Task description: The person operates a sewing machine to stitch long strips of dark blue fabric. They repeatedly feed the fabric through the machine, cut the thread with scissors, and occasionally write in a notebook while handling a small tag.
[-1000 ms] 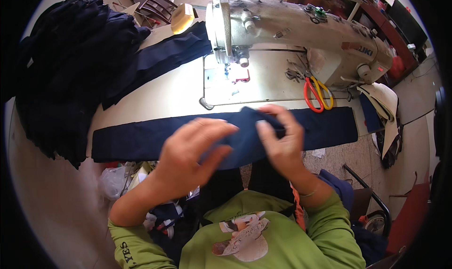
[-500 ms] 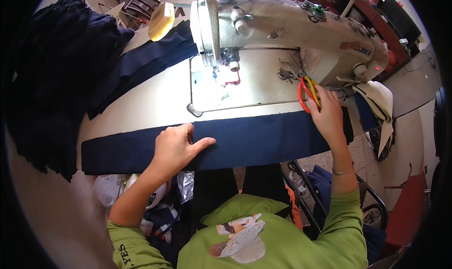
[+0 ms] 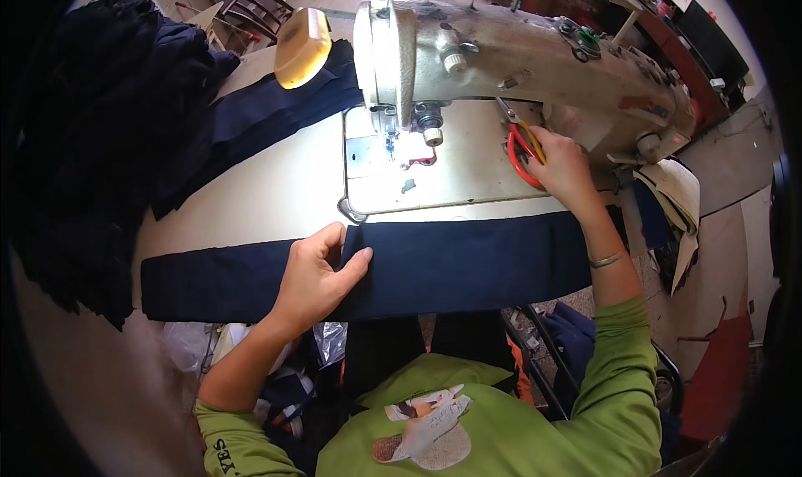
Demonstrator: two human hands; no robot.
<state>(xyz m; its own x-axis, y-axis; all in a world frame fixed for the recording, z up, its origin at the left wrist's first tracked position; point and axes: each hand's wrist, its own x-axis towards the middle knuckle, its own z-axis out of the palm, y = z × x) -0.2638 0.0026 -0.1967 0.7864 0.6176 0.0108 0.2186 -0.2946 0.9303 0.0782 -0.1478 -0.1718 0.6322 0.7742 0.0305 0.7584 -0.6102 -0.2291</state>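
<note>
1. With the fingers of the right hand (image 3: 565, 166), grips the scissors (image 3: 511, 149), closed about the yellow handle, with the red loop on the left side of the grip
2. Points the scissor blades up and a little leftward, over the metal bed (image 3: 468, 168), close to the base of the machine's arm
3. With the left hand (image 3: 309, 278), touches the dark blue cloth strip (image 3: 468, 260), thumb and forefinger set narrowly apart at a fold or edge; cannot tell whether pinching it or only pressing down
4. Has the strip laid lengthwise along the near side of the bench (image 3: 267, 197), from left of the left hand to beneath the right forearm
5. Wears a thin bracelet (image 3: 606, 261) at the right wrist and a green top (image 3: 535, 427), forearms bare
6. Faces a pale sewing machine (image 3: 535, 55), brightly lit about the needle, with a small dark scrap (image 3: 408, 185) on the bed
7. Has, left of the machine head, a yellow rounded block (image 3: 302, 47) beside a length of dark cloth (image 3: 259, 114), reaching toward a big dark heap (image 3: 109, 143)
8. Shows, farthest out, a clear plastic bag (image 3: 185, 343) below the bench at left, beige fabric (image 3: 675, 193) hanging at right, and a chair (image 3: 253, 11) beyond the heap
</note>
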